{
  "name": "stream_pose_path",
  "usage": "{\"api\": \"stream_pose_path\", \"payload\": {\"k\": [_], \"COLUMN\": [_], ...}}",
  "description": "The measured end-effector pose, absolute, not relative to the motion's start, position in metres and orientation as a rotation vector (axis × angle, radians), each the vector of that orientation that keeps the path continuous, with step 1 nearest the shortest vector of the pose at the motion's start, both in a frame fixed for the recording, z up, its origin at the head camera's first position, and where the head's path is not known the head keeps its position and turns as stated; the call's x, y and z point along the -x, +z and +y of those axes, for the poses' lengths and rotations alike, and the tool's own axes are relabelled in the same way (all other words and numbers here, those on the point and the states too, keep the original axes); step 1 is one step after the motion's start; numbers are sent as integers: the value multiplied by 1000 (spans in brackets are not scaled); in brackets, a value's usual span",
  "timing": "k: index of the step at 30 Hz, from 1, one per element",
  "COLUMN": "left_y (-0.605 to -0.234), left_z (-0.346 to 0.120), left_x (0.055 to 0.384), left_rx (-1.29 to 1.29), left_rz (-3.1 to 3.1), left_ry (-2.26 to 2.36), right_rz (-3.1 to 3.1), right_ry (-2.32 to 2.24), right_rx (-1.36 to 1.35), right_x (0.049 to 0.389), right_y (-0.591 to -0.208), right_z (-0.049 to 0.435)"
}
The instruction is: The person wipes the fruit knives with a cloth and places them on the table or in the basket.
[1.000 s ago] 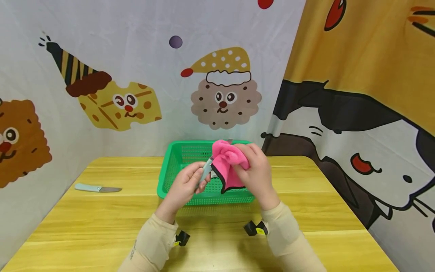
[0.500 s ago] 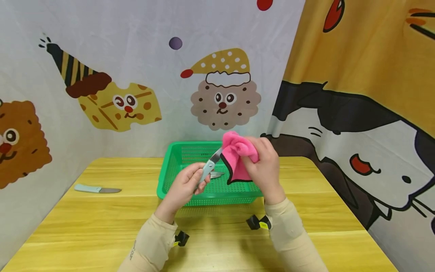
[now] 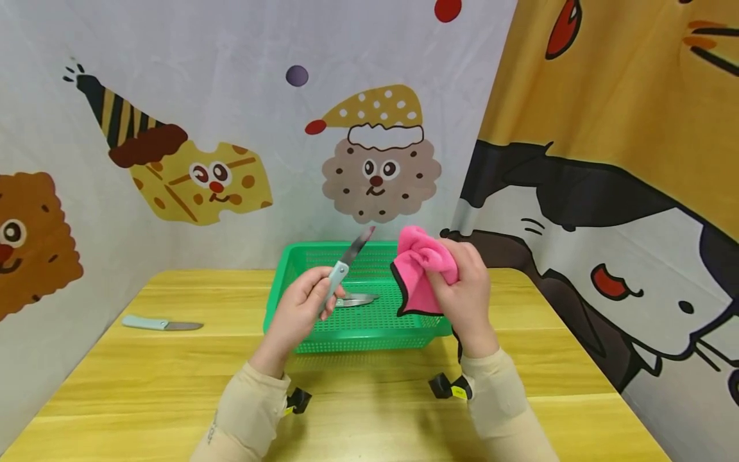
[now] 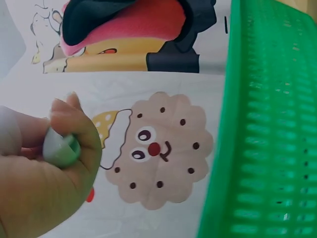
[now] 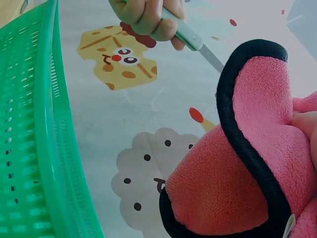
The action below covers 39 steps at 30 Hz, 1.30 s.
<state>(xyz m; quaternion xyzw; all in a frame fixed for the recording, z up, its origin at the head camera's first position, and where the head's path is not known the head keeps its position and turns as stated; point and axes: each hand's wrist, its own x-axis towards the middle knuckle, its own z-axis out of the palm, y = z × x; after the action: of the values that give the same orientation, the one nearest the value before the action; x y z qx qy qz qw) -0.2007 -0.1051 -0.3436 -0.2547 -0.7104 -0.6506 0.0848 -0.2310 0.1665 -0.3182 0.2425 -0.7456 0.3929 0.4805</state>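
Note:
In the head view my left hand grips the pale blue handle of a knife, its blade slanting up and to the right over the basket. The handle's butt end pokes out of the curled fingers in the left wrist view. My right hand holds a bunched pink cloth with black edging, apart from the blade in the head view. Below both hands stands a green plastic basket. Inside it lie knives, partly hidden behind the left hand.
Another pale blue knife lies on the left of the wooden table, its blade pointing right. Behind the table hangs a white curtain with cartoon prints, and a yellow one is at the right.
The pink cloth has slid off the blade and moved right with my right hand. My left hand has shifted slightly left with the knife, baring its blade and the knives in the basket.

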Motion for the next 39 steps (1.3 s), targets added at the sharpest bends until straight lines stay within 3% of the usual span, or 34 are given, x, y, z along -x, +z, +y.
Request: {"api": "stream_pose_path", "payload": {"k": [22,39], "left_y": [-328,-335], "left_z": [-91,-72], "left_x": [201,201], "left_rx": [569,617], "left_rz": [-1883,-1800], "left_ry": [-982,-763], "right_rz": [-1748,-1767], "right_ry": [930,980], "right_rx": [-762,-885], "right_x": [218,211], "right_y": [-329,-333], "right_z": [141,105]}}
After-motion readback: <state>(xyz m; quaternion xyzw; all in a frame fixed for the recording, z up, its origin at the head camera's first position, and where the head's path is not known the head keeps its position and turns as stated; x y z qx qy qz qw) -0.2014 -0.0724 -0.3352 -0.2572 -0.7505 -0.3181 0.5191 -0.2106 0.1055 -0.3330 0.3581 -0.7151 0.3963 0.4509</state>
